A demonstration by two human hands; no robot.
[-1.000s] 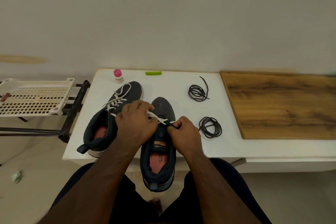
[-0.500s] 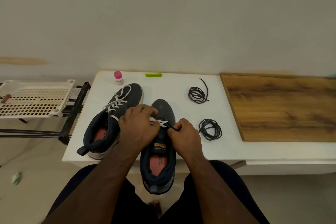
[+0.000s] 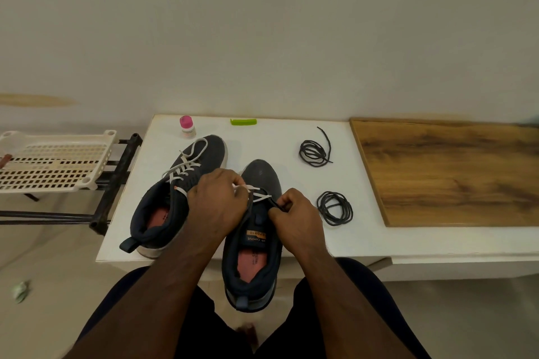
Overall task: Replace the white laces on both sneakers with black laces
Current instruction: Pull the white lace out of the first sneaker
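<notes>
Nearest: right sneaker, heel hanging off the front edge of the white table, toe pointing away. Both hands down on its lace area, close together but not touching. Left hand curled over the eyelets, fingertips pinching the white lace w/ a couple of crossings showing just past the knuckles. Right hand curled too, pinching a dark thin end at the sneaker's right edge; lace tip or pull tab, can't tell which.

Step in hand, by the look: unlacing the right sneaker, early on, white lace not yet out. Next move prob needs one hand bracing the upper while the other draws the lace out eyelet by eyelet; short pulls, else snags at the crossings.

Just left & a bit further: left sneaker, angled, white lace fully threaded, loose loop near the toe. Untouched.

Right of the hands: coiled black lace on the table. Further back, second black lace coil, one end trailing up. Both waiting, none threaded.

Far edge: small bottle w/ pink cap, green clip-like item. Wooden board to the right, white perforated rack off to the left.
</notes>
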